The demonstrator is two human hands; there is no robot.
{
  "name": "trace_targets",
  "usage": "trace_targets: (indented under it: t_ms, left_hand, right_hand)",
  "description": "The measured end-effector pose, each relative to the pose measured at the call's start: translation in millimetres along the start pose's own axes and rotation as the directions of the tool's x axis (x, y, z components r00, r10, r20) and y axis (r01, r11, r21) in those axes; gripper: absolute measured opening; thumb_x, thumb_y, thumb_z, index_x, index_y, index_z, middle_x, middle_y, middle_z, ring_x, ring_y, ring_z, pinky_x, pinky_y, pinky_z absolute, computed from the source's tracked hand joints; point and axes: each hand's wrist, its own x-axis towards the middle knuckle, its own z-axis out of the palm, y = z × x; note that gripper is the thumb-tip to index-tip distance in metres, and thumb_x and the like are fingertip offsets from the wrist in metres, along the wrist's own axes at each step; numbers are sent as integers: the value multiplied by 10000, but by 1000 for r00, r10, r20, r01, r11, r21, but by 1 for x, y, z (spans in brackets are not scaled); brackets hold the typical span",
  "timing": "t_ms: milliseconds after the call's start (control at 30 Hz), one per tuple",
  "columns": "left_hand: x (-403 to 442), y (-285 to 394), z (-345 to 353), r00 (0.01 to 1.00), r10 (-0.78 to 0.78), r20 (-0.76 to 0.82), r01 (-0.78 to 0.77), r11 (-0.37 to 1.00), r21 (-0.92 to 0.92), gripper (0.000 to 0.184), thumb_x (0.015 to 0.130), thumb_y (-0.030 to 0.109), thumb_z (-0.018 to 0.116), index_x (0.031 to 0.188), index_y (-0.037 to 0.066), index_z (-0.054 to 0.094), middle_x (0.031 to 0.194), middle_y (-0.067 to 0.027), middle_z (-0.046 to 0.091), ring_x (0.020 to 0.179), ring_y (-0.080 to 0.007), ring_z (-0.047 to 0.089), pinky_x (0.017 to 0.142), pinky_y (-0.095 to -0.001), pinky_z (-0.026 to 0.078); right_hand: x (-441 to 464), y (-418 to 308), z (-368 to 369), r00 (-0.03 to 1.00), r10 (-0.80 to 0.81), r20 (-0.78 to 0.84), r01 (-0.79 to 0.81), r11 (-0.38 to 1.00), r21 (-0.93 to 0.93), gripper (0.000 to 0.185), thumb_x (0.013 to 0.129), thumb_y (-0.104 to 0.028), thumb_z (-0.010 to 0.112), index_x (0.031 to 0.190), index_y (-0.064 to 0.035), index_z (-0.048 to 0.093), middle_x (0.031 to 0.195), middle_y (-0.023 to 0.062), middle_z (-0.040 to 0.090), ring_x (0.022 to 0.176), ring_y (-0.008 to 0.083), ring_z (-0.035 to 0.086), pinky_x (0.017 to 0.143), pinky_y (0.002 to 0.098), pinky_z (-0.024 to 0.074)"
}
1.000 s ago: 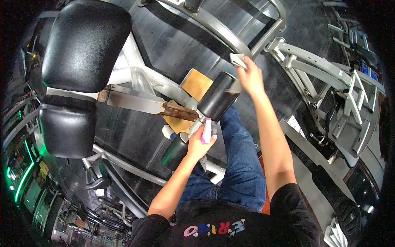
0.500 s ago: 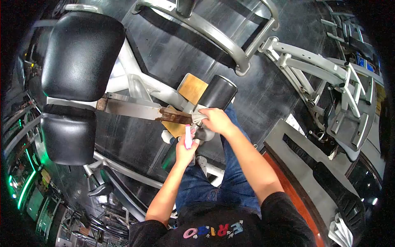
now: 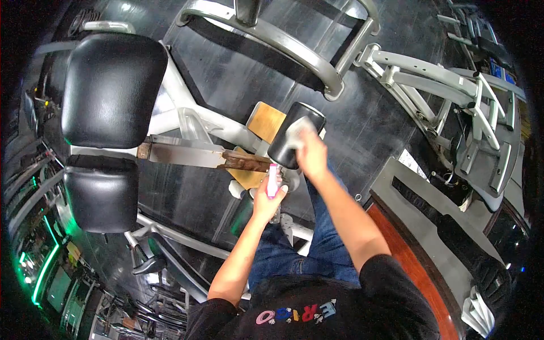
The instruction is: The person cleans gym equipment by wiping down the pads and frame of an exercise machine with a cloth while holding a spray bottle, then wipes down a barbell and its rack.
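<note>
My left hand (image 3: 268, 197) is closed around a small pink and white object (image 3: 272, 180), near the end of a rust-brown and grey metal bar (image 3: 190, 154). My right hand (image 3: 311, 154) holds a pale cloth (image 3: 299, 133) against or just above a black cylindrical roller pad (image 3: 283, 148); motion blurs the cloth. A second dark roller pad (image 3: 242, 214) lies left of my left hand. Two wooden plates show beside the bar, the upper one (image 3: 266, 121) next to the roller.
A black padded seat and backrest (image 3: 113, 90) stand at the left. Curved grey machine frames (image 3: 283, 42) cross the top, with more frames (image 3: 442, 85) at the right. A grey panel with a red-brown edge (image 3: 402, 243) and folded white cloth (image 3: 477, 313) are at lower right.
My right hand first came down from beyond the roller to the bar's end, then moved up with the cloth onto or over the roller. My left hand stays near the bar's end with the pink and white object.
</note>
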Motion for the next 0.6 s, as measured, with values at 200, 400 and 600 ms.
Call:
trace_targets:
  t_ms: [200,400,600]
  left_hand:
    - [-3,-18,-9,993,-113,33,116,988,-101,499,838,220,739,1274,36,581,1026,-67,659,904,-135,607,853,-288,481]
    - [-6,-28,-19,991,-131,35,134,986,-100,431,827,158,711,1219,25,590,1174,-76,641,1055,-151,584,921,-305,450]
    - [-3,-29,-20,992,-53,119,60,996,-59,537,908,133,637,1387,-6,439,1342,-110,517,959,-144,593,749,-292,565]
  right_hand:
    - [-89,-18,-9,923,18,385,-86,984,159,368,747,7,590,1112,-36,577,1015,191,632,956,412,625,822,458,523]
    - [-60,-12,-53,912,404,67,-407,878,249,302,811,9,520,1111,0,553,1047,238,633,998,432,619,850,426,502]
    - [-7,-46,14,990,117,72,-116,993,-21,381,735,-13,635,1108,-71,581,1083,141,653,975,346,650,810,415,539]
